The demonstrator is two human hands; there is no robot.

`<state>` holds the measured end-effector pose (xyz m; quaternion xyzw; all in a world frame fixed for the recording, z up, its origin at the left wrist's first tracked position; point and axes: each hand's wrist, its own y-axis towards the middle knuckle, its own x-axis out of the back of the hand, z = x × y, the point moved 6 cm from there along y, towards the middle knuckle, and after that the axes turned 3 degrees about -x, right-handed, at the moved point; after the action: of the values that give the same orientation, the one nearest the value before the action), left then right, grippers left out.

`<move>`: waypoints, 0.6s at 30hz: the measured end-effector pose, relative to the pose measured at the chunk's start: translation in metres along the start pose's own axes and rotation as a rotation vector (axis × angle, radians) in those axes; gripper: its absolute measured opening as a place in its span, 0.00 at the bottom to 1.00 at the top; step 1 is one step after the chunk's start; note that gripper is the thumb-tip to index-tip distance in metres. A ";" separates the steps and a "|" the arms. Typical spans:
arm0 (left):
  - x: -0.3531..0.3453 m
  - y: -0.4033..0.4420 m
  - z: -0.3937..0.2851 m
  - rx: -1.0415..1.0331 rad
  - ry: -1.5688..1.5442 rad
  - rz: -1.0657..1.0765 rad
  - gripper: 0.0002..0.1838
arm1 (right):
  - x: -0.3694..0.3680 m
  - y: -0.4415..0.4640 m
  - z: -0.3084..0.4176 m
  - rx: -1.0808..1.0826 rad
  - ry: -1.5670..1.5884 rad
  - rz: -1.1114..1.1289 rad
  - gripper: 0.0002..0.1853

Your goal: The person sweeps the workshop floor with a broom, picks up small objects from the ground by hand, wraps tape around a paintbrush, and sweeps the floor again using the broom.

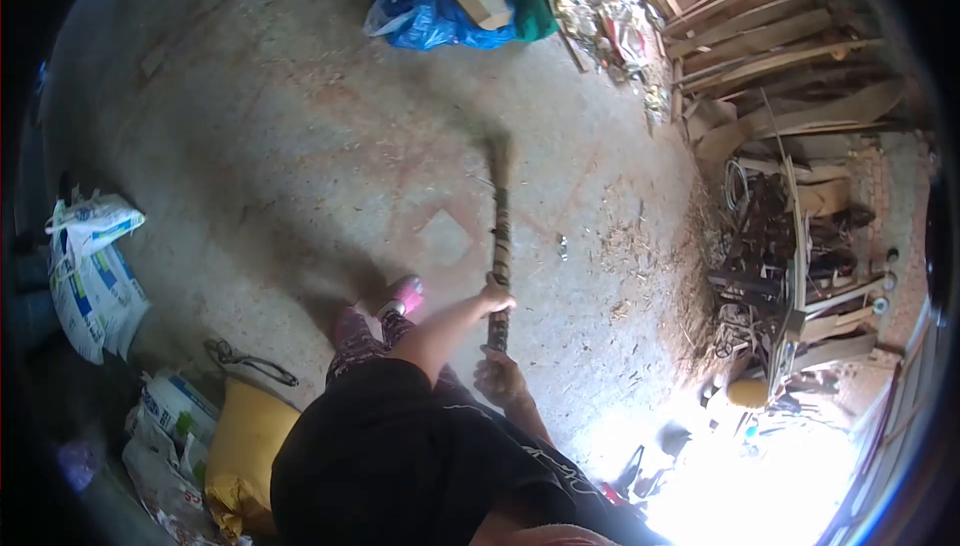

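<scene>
A long broom [502, 236] with a banded handle points away from me over the concrete floor, its bristle end [500, 149] blurred. My left hand [492, 298] is wrapped round the middle of the handle. Closer to my body, my right hand [500, 376] grips the handle's near end. Bits of straw and debris [625, 246] lie scattered on the floor to the right of the broom. A small shiny scrap [563, 247] rests beside the handle. One pink shoe [408, 293] shows left of my hands.
Blue plastic bags [430, 16] with cardboard lie at the top, beside a litter heap [610, 21]. Planks [770, 46] and a cluttered rack [790, 246] line the right. A yellow sack [250, 436] and white sacks [95, 281] stand at the left.
</scene>
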<state>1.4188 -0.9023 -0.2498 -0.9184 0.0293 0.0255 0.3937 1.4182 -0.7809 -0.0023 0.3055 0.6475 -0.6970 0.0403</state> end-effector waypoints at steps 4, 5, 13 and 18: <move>-0.025 -0.044 -0.119 0.097 -0.241 0.286 0.44 | -0.018 -0.015 0.041 0.103 0.040 0.034 0.03; -0.022 -0.047 -0.132 0.063 -0.230 0.321 0.47 | -0.022 -0.017 0.045 0.132 0.047 0.049 0.03; 0.100 -0.056 -0.171 -0.062 -0.422 0.088 0.42 | -0.068 -0.010 0.075 0.084 -0.236 0.114 0.13; 0.204 -0.001 -0.174 0.014 -0.591 -0.235 0.20 | -0.125 0.055 0.155 0.114 -0.517 0.125 0.10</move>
<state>1.6260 -1.0346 -0.1437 -0.8657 -0.1924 0.2452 0.3917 1.4863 -0.9752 0.0053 0.1584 0.5552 -0.7835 0.2298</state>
